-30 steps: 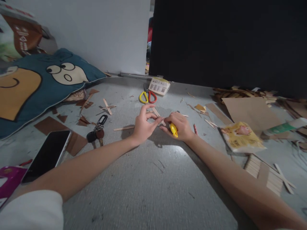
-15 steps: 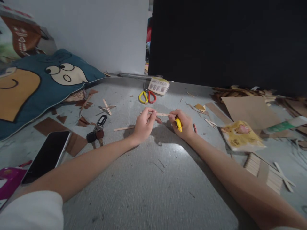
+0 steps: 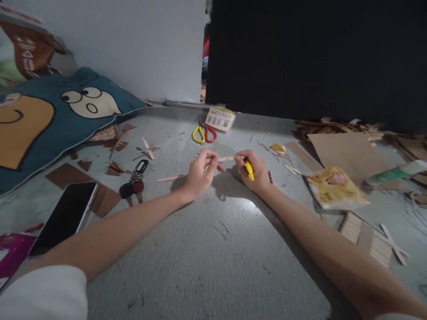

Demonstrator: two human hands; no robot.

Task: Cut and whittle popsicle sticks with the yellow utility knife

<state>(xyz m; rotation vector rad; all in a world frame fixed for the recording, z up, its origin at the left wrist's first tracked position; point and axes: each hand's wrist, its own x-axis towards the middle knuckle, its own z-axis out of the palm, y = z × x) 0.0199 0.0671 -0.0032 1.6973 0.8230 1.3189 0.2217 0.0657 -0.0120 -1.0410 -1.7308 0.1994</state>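
Observation:
My left hand (image 3: 201, 173) pinches a wooden craft stick (image 3: 227, 159) that lies crosswise between my two hands. The fingers of my right hand (image 3: 255, 171) are wrapped round a yellow-handled tool that looks like a utility knife (image 3: 248, 170); its blade cannot be made out. My right thumb and fingertip meet the right end of the craft stick. A second craft stick (image 3: 171, 178) lies on the table just left of my left wrist. Beyond my hands rest scissors (image 3: 204, 134) with one yellow and one red handle.
On the left are a phone (image 3: 65, 218), keys (image 3: 132, 189), brown card scraps (image 3: 63, 175), crossed sticks (image 3: 147, 149) and a blue pillow (image 3: 83, 111). On the right lie a yellow packet (image 3: 336, 189), cardboard (image 3: 340, 151), a green-and-white tube (image 3: 396, 172) and a joined stick panel (image 3: 367, 240).
My hands stay almost in place. The craft stick and the yellow tool have shifted only slightly, and my left fingers have moved a little at the stick.

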